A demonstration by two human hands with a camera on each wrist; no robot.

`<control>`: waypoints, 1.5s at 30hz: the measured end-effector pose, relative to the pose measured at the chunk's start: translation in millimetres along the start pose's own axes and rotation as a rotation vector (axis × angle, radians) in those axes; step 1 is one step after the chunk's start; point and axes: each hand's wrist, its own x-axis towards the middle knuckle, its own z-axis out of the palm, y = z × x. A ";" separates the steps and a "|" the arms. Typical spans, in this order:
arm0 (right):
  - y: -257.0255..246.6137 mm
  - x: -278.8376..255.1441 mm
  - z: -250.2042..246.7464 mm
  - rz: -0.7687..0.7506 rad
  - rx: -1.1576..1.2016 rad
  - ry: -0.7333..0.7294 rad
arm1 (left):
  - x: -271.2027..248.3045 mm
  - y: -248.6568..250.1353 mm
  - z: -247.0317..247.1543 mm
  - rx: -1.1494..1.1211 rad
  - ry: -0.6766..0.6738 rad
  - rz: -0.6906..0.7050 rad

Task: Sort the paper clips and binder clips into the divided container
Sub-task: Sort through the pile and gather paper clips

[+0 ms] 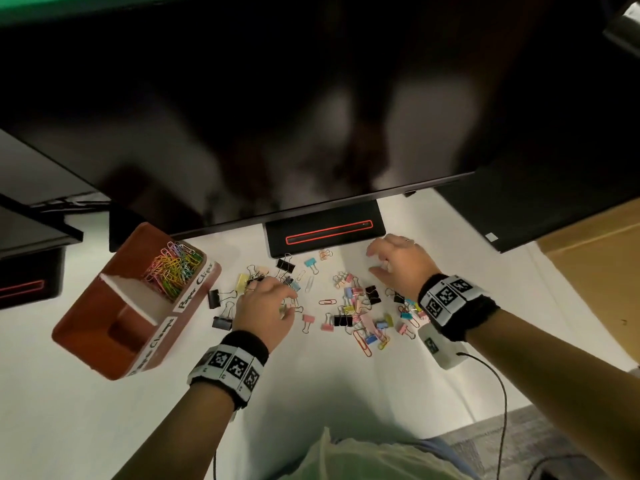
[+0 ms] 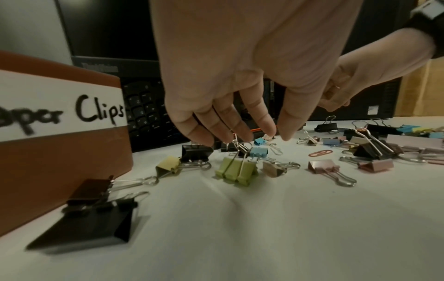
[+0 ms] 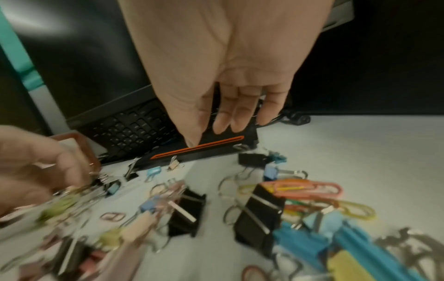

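A brown divided container (image 1: 104,327) stands at the left. Its far compartment holds several coloured paper clips (image 1: 173,271); its near one looks bare. Binder clips (image 1: 346,320) and a few loose paper clips (image 1: 327,302) lie scattered on the white table. My left hand (image 1: 266,299) reaches down over the left part of the scatter. Its fingertips (image 2: 242,136) touch the upright wire handles of a green binder clip (image 2: 236,171), and the thumb stays apart. My right hand (image 1: 377,261) hovers with straight fingers (image 3: 225,125) near the monitor base, holding nothing.
A large dark monitor (image 1: 277,116) overhangs the table; its black base with a red line (image 1: 325,233) sits just beyond the clips. Behind the base lies a keyboard (image 2: 146,110). A cable (image 1: 498,393) trails at the right. Bare white table (image 1: 311,393) lies in front.
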 end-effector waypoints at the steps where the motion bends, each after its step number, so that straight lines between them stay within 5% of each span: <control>1: -4.5 -1.7 3.5 -0.063 0.005 -0.053 | 2.4 1.4 1.6 0.018 -0.017 0.018; 6: -18.6 -1.5 22.7 -0.245 -0.104 -0.299 | 12.5 5.3 10.1 0.090 -0.093 -0.018; 14: -4.3 -12.1 32.2 -0.249 -0.222 -0.327 | 5.5 -4.6 11.0 -0.064 -0.106 -0.108; 30: -15.4 -3.4 42.4 -0.037 -0.195 -0.212 | 26.9 6.6 23.5 0.034 0.014 -0.188; 38: -10.6 -6.2 32.9 -0.112 -0.270 -0.277 | 15.6 -5.9 23.7 -0.083 0.083 -0.193; 45: -22.3 7.1 14.9 -0.190 -0.139 -0.131 | 9.7 -19.3 26.0 -0.039 0.062 -0.184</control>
